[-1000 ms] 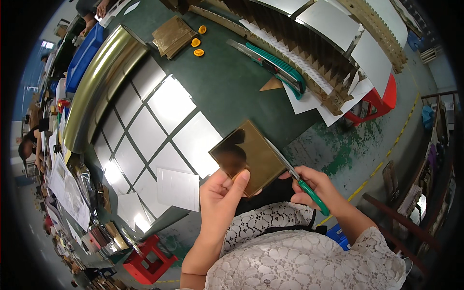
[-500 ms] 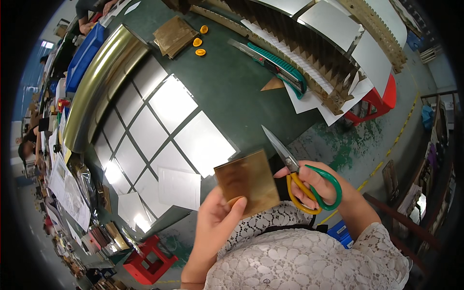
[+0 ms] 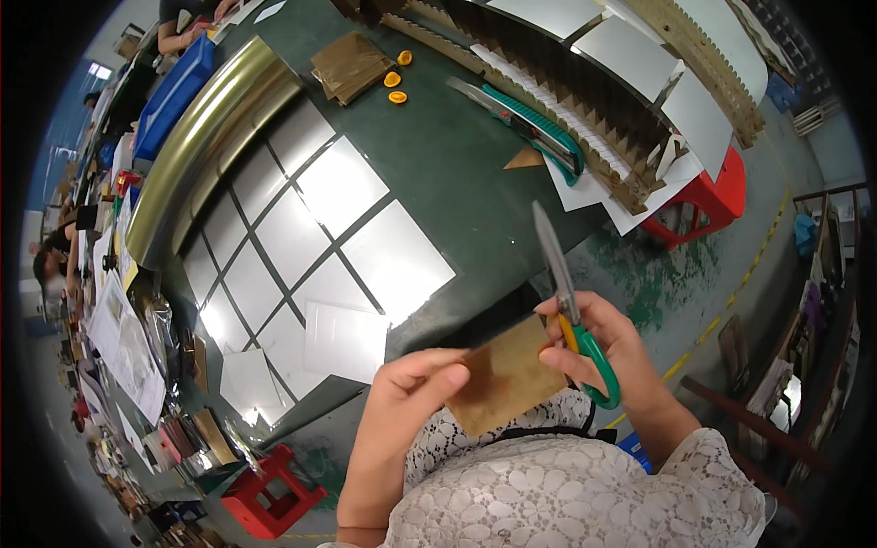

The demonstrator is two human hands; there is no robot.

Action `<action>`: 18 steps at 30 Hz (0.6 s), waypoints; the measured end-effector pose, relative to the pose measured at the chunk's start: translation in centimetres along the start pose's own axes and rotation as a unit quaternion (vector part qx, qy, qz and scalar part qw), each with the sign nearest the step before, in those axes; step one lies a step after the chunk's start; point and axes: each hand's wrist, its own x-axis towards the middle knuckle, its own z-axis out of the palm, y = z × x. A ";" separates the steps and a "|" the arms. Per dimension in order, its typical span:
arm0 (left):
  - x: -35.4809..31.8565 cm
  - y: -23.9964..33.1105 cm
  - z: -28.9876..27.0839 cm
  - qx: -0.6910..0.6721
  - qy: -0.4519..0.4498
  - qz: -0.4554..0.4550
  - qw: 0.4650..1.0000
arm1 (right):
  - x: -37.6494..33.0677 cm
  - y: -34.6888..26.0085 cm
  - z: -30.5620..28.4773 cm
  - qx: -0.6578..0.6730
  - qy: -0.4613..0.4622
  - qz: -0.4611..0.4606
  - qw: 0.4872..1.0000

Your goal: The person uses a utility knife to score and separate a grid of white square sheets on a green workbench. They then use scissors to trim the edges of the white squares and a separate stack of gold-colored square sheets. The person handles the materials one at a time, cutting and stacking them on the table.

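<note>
In front of my body, a thin brown-gold square sheet (image 3: 504, 382) is pinched along its left side by my left hand (image 3: 406, 393), thumb on top. The fingers of my right hand (image 3: 614, 345) are closed around a pair of scissors (image 3: 554, 251) with one green and one yellow handle. The scissor blades are together and point up and away from me. My right thumb and fingertips also meet the sheet's right edge. Several white squares (image 3: 292, 235) lie in rows on the dark green table (image 3: 448, 173) beyond my left hand.
A gold roll (image 3: 206, 151) lies at the table's left, beside a blue tray (image 3: 178, 96). Brown sheets (image 3: 352, 66) are stacked near small yellow caps (image 3: 393, 79). A green utility knife (image 3: 534, 128) lies before a slotted rack (image 3: 585, 91). Red stools (image 3: 274, 493) stand below; another person's hand (image 3: 187, 36) shows far left.
The scissors have swung more upright, and my right fingers have come onto the sheet's right edge. The sheet has tilted and shifted slightly right and down. My view has shifted a little.
</note>
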 end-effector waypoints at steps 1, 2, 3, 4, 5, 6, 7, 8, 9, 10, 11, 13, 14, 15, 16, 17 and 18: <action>0.1 -0.4 0.0 -0.038 -0.011 0.011 0.999 | 0.1 -0.2 0.3 0.000 0.018 0.003 1.000; 0.3 -1.2 -0.2 -0.075 -0.022 0.021 0.997 | 0.3 -0.5 0.7 0.000 0.036 0.007 0.999; 0.2 -1.9 -0.4 -0.113 -0.033 0.031 0.993 | 0.4 -0.7 1.1 0.000 0.054 0.012 0.998; 0.1 -2.3 -0.2 -0.071 -0.023 0.028 0.997 | 0.6 -0.7 1.4 0.007 0.059 0.010 0.998; 0.2 -2.5 -0.1 -0.073 -0.014 0.042 0.996 | 0.6 -0.7 1.5 0.018 0.053 0.014 0.998; 0.5 -2.7 0.0 -0.074 -0.006 0.056 0.996 | 0.5 -0.7 1.3 0.029 0.049 0.017 0.998; 0.7 -2.5 0.2 -0.076 0.002 0.071 0.995 | 0.4 -0.6 1.1 0.040 0.044 0.020 0.998; 0.7 -1.5 0.3 -0.125 0.022 0.043 0.991 | 0.3 0.0 0.7 0.038 0.026 -0.010 0.999; 1.1 -1.6 0.0 -0.115 0.063 0.070 0.989 | 0.2 1.1 0.1 0.034 0.008 -0.041 0.999; 1.5 -1.1 0.0 -0.114 0.075 0.105 0.985 | -0.1 1.5 -0.4 0.030 -0.011 -0.072 0.997; 1.8 -0.6 0.0 -0.113 0.088 0.139 0.980 | -0.5 1.5 -1.0 0.002 -0.029 -0.045 0.999; 2.3 -0.7 -0.5 -0.102 0.088 0.163 0.977 | -1.6 1.8 -2.1 -0.050 -0.063 0.008 0.997; 2.5 -0.8 -0.6 -0.105 0.087 0.175 0.975 | -1.9 2.1 -2.4 -0.094 -0.076 0.023 0.992; 2.7 -0.9 -0.6 -0.107 0.085 0.186 0.973 | -2.0 2.2 -2.4 -0.102 -0.083 0.035 0.991; 2.8 -1.0 -0.5 -0.103 0.087 0.186 0.973 | -2.2 2.2 -2.3 -0.110 -0.090 0.047 0.989; 2.8 -1.1 -0.4 -0.100 0.089 0.187 0.973 | -2.3 2.3 -2.2 -0.117 -0.098 0.059 0.986; 2.8 -1.2 -0.3 -0.097 0.091 0.188 0.973 | -2.4 2.6 -2.1 -0.119 -0.099 0.042 0.987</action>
